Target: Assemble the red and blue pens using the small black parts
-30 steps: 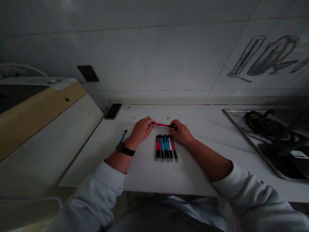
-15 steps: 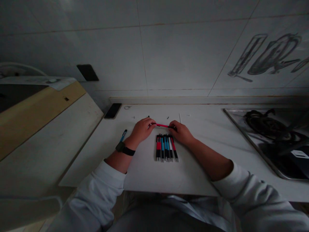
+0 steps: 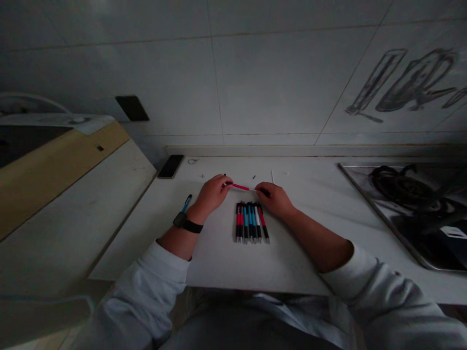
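Between my hands a red pen is pulled apart, its two halves held level above the counter. My left hand is closed on the red pen barrel. In my right hand the fingers pinch the pen's black grip section. A thin pale refill shows in the gap between the halves. Just below lies a row of several click pens, red, blue and white with black grips, tips toward me. Beside my left wrist rests a blue pen, partly hidden by the watch.
Small loose parts lie behind my hands: a white stick, a dark bit and a ring-shaped item. A phone lies at the back left. On the right is a gas hob; a white-sided unit borders the left.
The red barrel has slid left, away from the grip section, and the pale refill now shows between them. My left hand moved slightly left; my right hand stayed nearly still.
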The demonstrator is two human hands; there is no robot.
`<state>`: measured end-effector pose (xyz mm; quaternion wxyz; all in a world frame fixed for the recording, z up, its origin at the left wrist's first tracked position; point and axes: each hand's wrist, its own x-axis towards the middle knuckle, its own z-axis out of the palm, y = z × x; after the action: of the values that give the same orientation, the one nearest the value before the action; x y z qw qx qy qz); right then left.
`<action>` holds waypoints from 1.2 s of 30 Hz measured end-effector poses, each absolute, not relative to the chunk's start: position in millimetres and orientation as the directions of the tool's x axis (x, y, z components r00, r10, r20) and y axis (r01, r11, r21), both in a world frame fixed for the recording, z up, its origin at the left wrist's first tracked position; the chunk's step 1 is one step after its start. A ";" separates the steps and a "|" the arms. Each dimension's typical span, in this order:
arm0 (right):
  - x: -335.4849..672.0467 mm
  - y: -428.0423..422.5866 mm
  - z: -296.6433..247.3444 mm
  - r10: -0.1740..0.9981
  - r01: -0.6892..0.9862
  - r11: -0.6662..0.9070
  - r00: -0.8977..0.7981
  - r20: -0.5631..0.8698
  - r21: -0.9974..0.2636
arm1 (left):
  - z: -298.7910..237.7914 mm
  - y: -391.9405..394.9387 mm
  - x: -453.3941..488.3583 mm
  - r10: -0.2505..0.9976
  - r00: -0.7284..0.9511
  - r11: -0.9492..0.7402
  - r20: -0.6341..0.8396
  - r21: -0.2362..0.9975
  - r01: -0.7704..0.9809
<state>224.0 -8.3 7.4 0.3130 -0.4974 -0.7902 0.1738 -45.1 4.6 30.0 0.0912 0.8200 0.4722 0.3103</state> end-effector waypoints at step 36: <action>231.0 -9.1 7.6 0.932 0.857 0.352 -0.285 0.223 -0.376 | 82.6 10.1 -145.6 0.970 0.067 -0.230 0.235 0.787 0.572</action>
<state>231.0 -9.1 7.6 0.2050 -0.5616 -0.7963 0.0918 -145.6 10.1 82.6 0.2581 0.6833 0.5642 0.3850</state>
